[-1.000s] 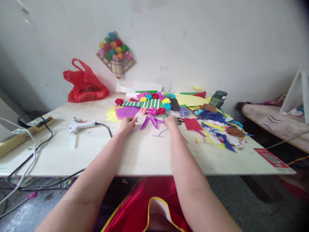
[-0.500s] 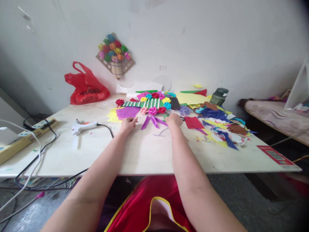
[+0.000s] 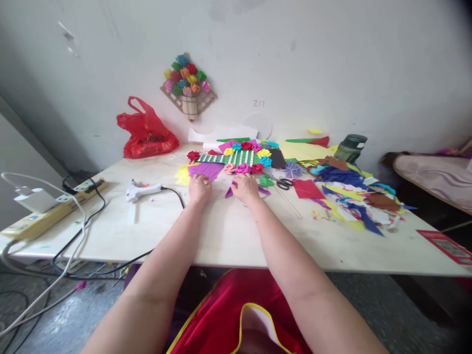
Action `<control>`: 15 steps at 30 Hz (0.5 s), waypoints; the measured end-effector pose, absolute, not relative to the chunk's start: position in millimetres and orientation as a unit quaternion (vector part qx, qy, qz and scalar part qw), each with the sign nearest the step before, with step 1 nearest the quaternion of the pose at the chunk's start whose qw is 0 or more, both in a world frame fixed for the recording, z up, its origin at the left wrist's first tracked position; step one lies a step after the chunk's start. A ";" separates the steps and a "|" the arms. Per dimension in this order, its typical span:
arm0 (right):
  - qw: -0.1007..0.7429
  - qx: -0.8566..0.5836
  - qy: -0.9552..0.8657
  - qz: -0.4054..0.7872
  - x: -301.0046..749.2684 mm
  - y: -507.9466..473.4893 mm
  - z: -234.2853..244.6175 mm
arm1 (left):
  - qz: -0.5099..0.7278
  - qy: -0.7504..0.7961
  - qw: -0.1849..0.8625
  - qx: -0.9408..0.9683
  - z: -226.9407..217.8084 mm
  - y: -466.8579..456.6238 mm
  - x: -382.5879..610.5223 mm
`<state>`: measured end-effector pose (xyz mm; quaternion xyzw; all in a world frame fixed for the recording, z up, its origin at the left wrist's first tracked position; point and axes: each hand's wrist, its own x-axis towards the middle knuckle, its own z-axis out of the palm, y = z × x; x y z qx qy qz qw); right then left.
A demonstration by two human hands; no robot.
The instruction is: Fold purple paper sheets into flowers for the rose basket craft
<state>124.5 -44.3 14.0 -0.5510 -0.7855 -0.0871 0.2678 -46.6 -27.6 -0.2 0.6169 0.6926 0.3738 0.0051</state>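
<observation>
My left hand (image 3: 200, 189) is closed in a pinch near the purple paper sheet (image 3: 207, 170); what its fingertips hold, if anything, is too small to make out. To its right, my right hand (image 3: 245, 189) is closed, with a purple paper strip (image 3: 229, 191) at its fingertips. Another purple strip (image 3: 264, 191) shows past the other side of that hand, and the hand hides the rest. Just beyond the hands lies a green panel with white bars (image 3: 241, 158), edged with colourful paper roses (image 3: 242, 168). Black-handled scissors (image 3: 284, 184) and a thin wooden stick (image 3: 289, 201) lie to the right.
A white glue gun (image 3: 143, 190) with a black cord lies left, near a power strip (image 3: 55, 214). Paper scraps (image 3: 354, 191), purple yarn (image 3: 293, 170) and a dark bottle (image 3: 350, 148) are at right. A red plastic bag (image 3: 149, 137) stands at the back left.
My right hand has moved left from beside the scissors to the purple strips, uncovering the scissors and stick. My left hand stays closed near the purple sheet. The view has turned slightly left.
</observation>
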 end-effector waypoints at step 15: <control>0.204 -0.503 -0.838 -0.060 111.3 -45.9 5.0 | 0.331 0.724 0.107 0.596 -10.4 -9.8 -62.3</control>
